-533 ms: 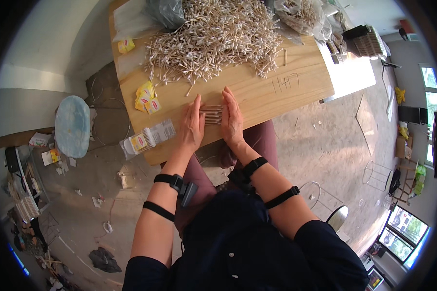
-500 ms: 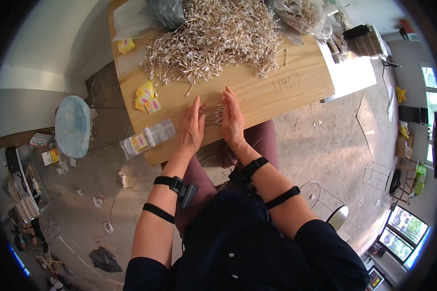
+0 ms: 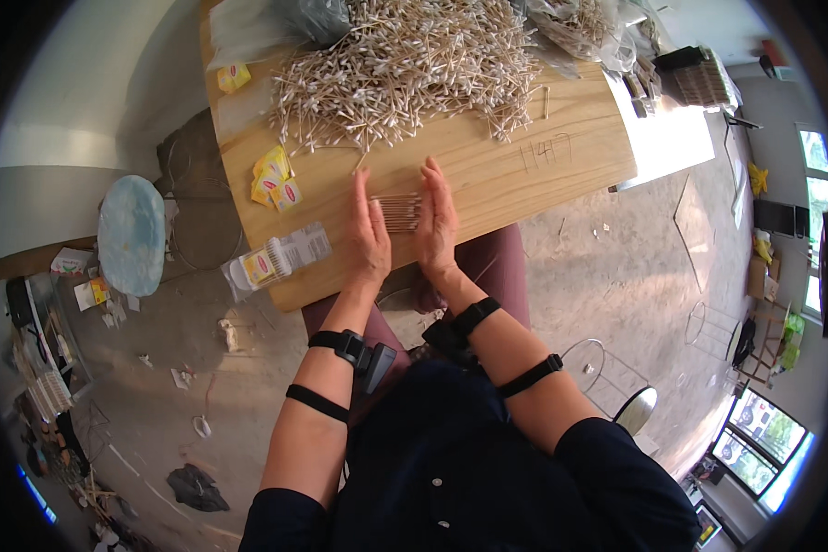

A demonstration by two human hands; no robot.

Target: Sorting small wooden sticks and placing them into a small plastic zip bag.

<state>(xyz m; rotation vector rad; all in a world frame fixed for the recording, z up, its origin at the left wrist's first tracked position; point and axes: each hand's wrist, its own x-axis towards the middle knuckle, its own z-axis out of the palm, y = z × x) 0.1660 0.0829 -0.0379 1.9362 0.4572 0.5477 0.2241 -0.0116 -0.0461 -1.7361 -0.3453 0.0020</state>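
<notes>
A small row of cotton swabs (image 3: 399,213) lies side by side on the wooden table, near its front edge. My left hand (image 3: 370,230) stands on edge at the left ends of the swabs, fingers stretched forward. Facing it, my right hand (image 3: 439,221) borders the right ends, its fingers also straight and pointing away from me. The swabs sit between the two palms, and neither hand has its fingers wrapped round them. Farther back spreads a large heap of loose cotton swabs (image 3: 414,74).
Yellow cards (image 3: 274,179) and a clear bag packed with swabs and a yellow card (image 3: 262,267) lie left of my hands. Another yellow packet (image 3: 234,77) is farther back. Plastic bags (image 3: 584,32) flank the heap. A blue-topped stool (image 3: 131,235) stands left of the table (image 3: 561,179).
My left hand has shifted slightly right, so the palms are a little closer together around the row of swabs. The view has also shifted slightly.
</notes>
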